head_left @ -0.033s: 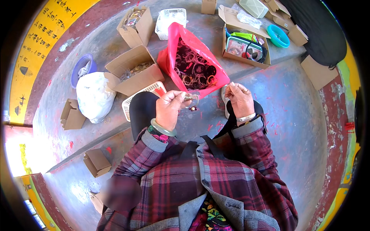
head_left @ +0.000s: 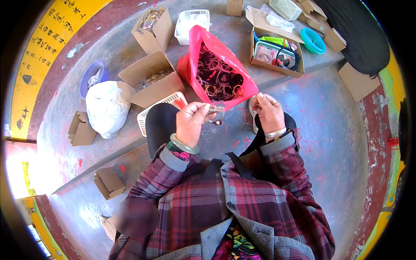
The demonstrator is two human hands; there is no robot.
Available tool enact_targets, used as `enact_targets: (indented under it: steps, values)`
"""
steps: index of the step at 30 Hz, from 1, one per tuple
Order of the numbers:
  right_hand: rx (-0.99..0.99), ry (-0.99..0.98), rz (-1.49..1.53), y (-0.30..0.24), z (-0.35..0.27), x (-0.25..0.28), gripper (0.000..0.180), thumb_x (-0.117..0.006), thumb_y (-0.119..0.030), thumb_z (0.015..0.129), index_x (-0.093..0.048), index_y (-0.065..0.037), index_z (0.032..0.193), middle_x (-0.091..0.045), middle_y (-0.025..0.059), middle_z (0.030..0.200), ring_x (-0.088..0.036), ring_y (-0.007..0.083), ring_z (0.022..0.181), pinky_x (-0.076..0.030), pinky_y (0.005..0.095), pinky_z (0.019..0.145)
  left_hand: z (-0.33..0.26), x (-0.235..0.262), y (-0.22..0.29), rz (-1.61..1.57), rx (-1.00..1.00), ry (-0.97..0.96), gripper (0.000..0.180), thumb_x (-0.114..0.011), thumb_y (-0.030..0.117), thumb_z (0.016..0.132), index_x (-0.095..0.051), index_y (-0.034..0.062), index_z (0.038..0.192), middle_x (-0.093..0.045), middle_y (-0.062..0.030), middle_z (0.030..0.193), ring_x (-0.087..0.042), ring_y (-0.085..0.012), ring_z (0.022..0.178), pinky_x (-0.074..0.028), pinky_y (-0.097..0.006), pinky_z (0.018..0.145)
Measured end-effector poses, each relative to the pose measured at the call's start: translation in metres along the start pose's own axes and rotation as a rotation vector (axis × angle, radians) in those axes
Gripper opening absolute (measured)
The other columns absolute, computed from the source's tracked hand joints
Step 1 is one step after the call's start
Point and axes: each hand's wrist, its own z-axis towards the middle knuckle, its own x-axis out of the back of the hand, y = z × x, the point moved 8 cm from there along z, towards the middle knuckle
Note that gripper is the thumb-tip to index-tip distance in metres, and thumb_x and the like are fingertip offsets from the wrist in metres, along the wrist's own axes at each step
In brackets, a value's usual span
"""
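Observation:
My left hand [head_left: 190, 122] pinches a thin cord bracelet [head_left: 218, 112] between thumb and fingers. Its pale loop sticks out to the right, and small dark and light beads [head_left: 217, 123] hang under it. Across from it, my right hand [head_left: 270, 114] is closed with thumb and fingertips together; anything in that pinch is too small to make out. Just beyond both hands a pink plastic bag [head_left: 197, 47] gapes open, and many coiled cord bracelets [head_left: 216, 78] lie inside. Beside my left knee is a white perforated basket [head_left: 142, 119] with something red at its edge.
On the left stand an open cardboard box [head_left: 162, 90] of cords, a full white plastic bag [head_left: 106, 108] and a purple basin [head_left: 102, 71]. Ahead to the right are a box [head_left: 277, 71] of mixed items and a turquoise basin [head_left: 313, 41]. A step edge crosses the concrete floor [head_left: 333, 130].

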Motion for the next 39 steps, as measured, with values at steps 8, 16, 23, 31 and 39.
enact_targets:
  steps: [8,16,23,31,39]
  values:
    - [0.022,-0.235,-0.276,0.008,-0.019,-0.050,0.011,-0.066,-0.010,0.079,-0.065,-0.001,0.086,-0.060,0.0014,0.083,-0.052,0.0077,0.077,-0.041,0.0221,0.071,-0.004,-0.025,-0.020,0.174,-0.032,-0.135,0.019,-0.046,0.008,0.092,-0.056,-0.0077,0.095,-0.062,-0.0129,0.094,-0.062,-0.0195,0.088,-0.054,-0.033,0.077]
    - [0.166,-0.214,-0.404,-0.001,-0.020,-0.047,0.011,-0.065,-0.008,0.079,-0.066,0.000,0.086,-0.058,0.0031,0.077,-0.053,0.0102,0.075,-0.042,0.0238,0.068,-0.004,-0.029,-0.009,0.165,0.003,-0.078,0.024,-0.051,0.015,0.091,-0.058,-0.0052,0.101,-0.062,-0.0097,0.094,-0.061,-0.0137,0.081,-0.055,-0.028,0.069]
    - [0.295,-0.325,-0.592,-0.004,-0.023,-0.058,0.007,-0.062,-0.006,0.079,-0.063,0.001,0.081,-0.058,0.0057,0.076,-0.054,0.0133,0.072,-0.043,0.0258,0.066,0.000,-0.029,-0.019,0.515,0.012,-0.247,0.018,-0.059,0.015,0.086,-0.063,-0.0012,0.093,-0.063,-0.0050,0.082,-0.057,-0.0071,0.063,-0.047,-0.020,0.049]
    - [0.302,-0.288,-0.569,-0.007,-0.026,-0.058,0.010,-0.062,-0.010,0.081,-0.062,0.001,0.080,-0.057,0.0062,0.074,-0.053,0.0142,0.071,-0.043,0.0263,0.065,-0.002,-0.027,-0.007,0.642,-0.054,-0.263,0.018,-0.057,0.013,0.087,-0.063,-0.0021,0.094,-0.063,-0.0042,0.078,-0.055,-0.0066,0.055,-0.046,-0.020,0.047]
    - [0.265,-0.294,-0.569,-0.006,-0.025,-0.057,0.011,-0.063,-0.011,0.080,-0.062,0.001,0.080,-0.057,0.0053,0.074,-0.053,0.0130,0.070,-0.042,0.0259,0.065,0.000,-0.018,-0.006,0.517,0.042,-0.191,0.014,-0.059,0.011,0.085,-0.065,-0.0005,0.091,-0.063,-0.0030,0.071,-0.054,-0.0053,0.054,-0.044,-0.019,0.046]
